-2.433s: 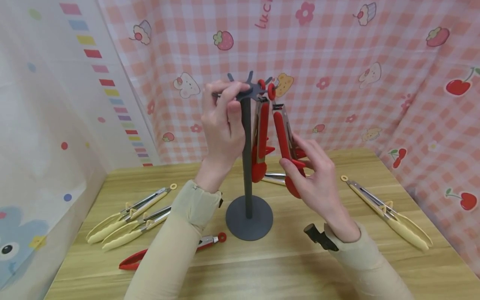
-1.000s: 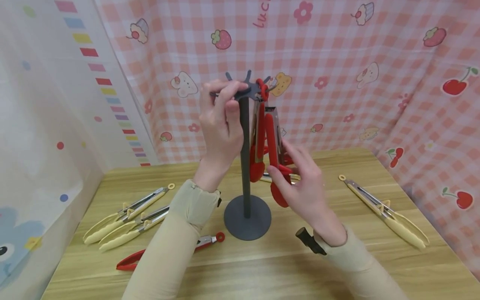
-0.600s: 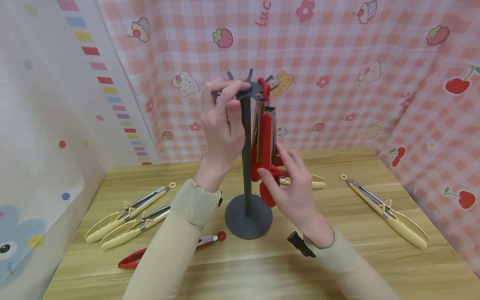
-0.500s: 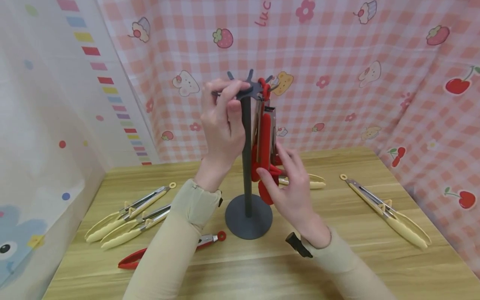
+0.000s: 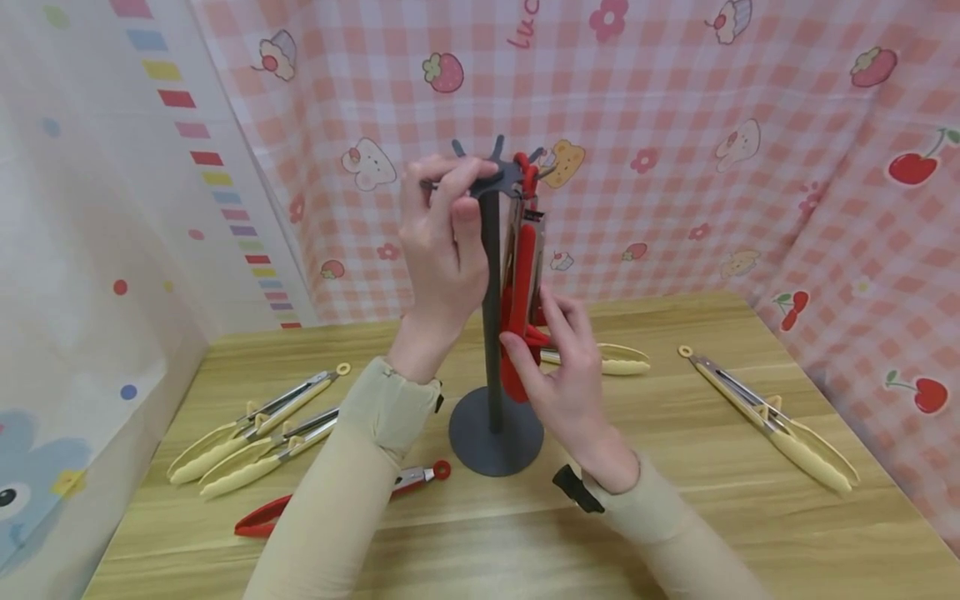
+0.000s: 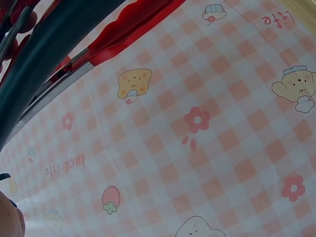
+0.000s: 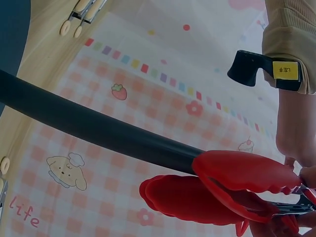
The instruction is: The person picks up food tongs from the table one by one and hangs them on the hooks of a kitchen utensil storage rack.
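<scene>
My left hand (image 5: pixel 444 237) grips the top of a dark grey hook stand (image 5: pixel 491 350), fingers curled over its hub. On one hook, at the right, two red rings hang side by side. From the nearer ring hang red tongs (image 5: pixel 522 287); my right hand (image 5: pixel 566 387) pinches them low down between thumb and fingers. The second red tongs hang just behind, mostly hidden in the head view. In the right wrist view both red tong heads (image 7: pixel 242 170) show beside the stand's pole (image 7: pixel 113 131). The left wrist view catches a red tong head (image 6: pixel 133 32) past the pole.
Red tongs (image 5: pixel 258 517) lie front left, partly under the left sleeve. Two yellow tongs (image 5: pixel 258 429) rest at left, another yellow pair (image 5: pixel 772 421) at right. Behind the right hand lie more yellow tongs (image 5: pixel 622 358), partly hidden. A checked cloth (image 5: pixel 645 100) hangs behind the table.
My right hand has moved left with the red tongs, bringing them from a slant to nearly upright against the other hanging pair. The left hand stays on the stand's top.
</scene>
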Tool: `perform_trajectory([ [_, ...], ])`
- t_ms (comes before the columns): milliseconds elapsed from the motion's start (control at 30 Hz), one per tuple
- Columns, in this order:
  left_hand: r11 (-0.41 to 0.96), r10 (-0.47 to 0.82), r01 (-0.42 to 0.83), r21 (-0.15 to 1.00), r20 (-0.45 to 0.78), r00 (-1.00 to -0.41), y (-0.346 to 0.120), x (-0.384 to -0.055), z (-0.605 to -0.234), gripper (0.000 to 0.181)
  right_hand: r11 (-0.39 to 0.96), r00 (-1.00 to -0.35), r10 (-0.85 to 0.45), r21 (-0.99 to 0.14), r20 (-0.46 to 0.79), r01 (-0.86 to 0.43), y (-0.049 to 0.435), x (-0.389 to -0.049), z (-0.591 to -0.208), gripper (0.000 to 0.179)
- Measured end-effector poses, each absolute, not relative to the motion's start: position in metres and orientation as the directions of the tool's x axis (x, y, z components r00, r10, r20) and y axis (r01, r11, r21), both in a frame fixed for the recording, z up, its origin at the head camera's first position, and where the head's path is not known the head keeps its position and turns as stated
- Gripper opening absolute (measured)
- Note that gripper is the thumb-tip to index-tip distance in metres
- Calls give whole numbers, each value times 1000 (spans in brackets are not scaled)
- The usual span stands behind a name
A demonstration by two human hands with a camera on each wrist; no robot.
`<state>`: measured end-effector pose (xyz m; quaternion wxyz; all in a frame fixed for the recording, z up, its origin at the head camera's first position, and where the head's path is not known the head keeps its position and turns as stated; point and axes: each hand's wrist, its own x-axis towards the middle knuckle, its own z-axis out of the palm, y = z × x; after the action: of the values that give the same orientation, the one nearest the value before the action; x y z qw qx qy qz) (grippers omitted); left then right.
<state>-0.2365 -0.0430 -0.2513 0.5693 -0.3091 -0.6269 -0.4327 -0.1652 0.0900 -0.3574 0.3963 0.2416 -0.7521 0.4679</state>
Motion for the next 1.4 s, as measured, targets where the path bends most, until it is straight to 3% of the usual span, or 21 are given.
perform_trajectory([
  [1400, 422, -109, 884, 202, 979, -172, -43, -236, -251, 63, 444, -584, 60, -546, 809, -711, 85, -170, -362, 71],
])
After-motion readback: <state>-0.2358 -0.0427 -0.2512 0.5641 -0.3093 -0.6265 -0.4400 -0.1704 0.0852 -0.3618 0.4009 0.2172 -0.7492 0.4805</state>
